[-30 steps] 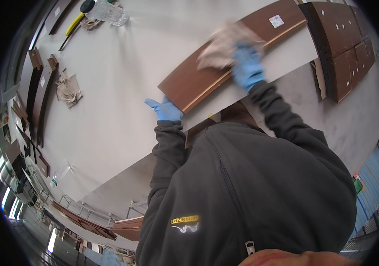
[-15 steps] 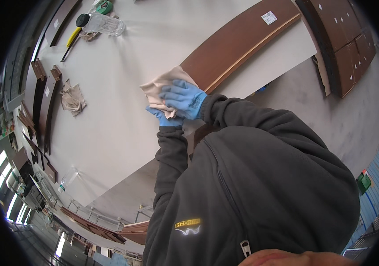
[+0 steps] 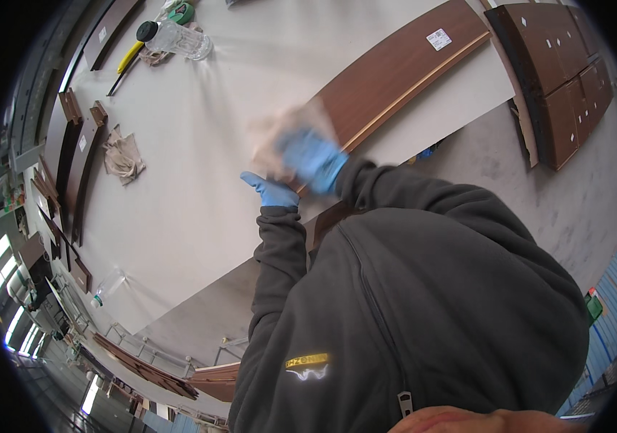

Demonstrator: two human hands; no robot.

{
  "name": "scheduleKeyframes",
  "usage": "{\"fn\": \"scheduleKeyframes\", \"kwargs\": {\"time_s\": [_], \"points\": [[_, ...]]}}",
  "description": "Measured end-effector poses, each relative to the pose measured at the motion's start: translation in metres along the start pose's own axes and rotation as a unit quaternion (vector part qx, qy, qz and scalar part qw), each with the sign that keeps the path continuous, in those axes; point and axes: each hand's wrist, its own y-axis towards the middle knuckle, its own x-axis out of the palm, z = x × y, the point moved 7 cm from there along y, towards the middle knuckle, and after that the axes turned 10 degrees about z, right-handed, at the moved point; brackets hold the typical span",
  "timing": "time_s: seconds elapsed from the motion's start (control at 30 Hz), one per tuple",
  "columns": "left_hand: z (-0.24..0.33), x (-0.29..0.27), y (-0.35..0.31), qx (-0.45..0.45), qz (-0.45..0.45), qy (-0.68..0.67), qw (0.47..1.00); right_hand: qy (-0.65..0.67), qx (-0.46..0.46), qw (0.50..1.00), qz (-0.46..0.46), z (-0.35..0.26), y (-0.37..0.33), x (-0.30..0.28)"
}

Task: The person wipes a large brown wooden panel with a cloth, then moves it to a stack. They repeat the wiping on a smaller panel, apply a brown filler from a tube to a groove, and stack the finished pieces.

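Note:
A long reddish-brown wood board [image 3: 399,68] with a lighter edge strip and a white label lies slantwise on the pale table. Over its near left part my right hand [image 3: 312,160], in a blue glove, holds a beige cloth [image 3: 269,137] against the surface; hand and cloth are smeared by motion. My left hand [image 3: 274,192], also blue-gloved, lies just left of and below the cloth, at the near end of the board. Its thumb sticks out to the left, and the other fingers are mostly hidden.
On the pale table [image 3: 193,166] lie a crumpled cloth [image 3: 124,156], a clear bottle with a black cap [image 3: 182,40], a yellow-handled tool [image 3: 130,56] and another clear bottle [image 3: 108,286]. Dark boards [image 3: 81,169] line the left edge. Brown panels [image 3: 561,79] are stacked at the far right.
My right hand has moved a little to the right with the cloth, baring more of my left hand. The left hand has stayed almost in place.

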Motion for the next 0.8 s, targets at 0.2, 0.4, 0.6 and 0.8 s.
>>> {"fn": "scheduleKeyframes", "kwargs": {"time_s": [0.2, 0.4, 0.6, 0.8], "points": [[0.017, 0.043, -0.032, -0.057, -0.416, -0.125, 0.899, -0.058, -0.164, 0.972, 0.156, 0.000, -0.065, -0.021], [0.014, 0.044, -0.034, -0.065, -0.152, -0.078, 0.983, -0.184, 0.021, 0.936, 0.300, 0.158, -0.085, -0.169], [0.041, 0.064, -0.056, 0.046, -0.133, 0.008, 0.990, 0.005, 0.387, 0.822, 0.418, 0.303, -0.096, -0.249], [0.140, 0.130, -0.130, 0.242, -0.181, 0.091, 0.949, 0.438, 0.344, 0.531, 0.639, 0.293, -0.120, -0.271]]}}
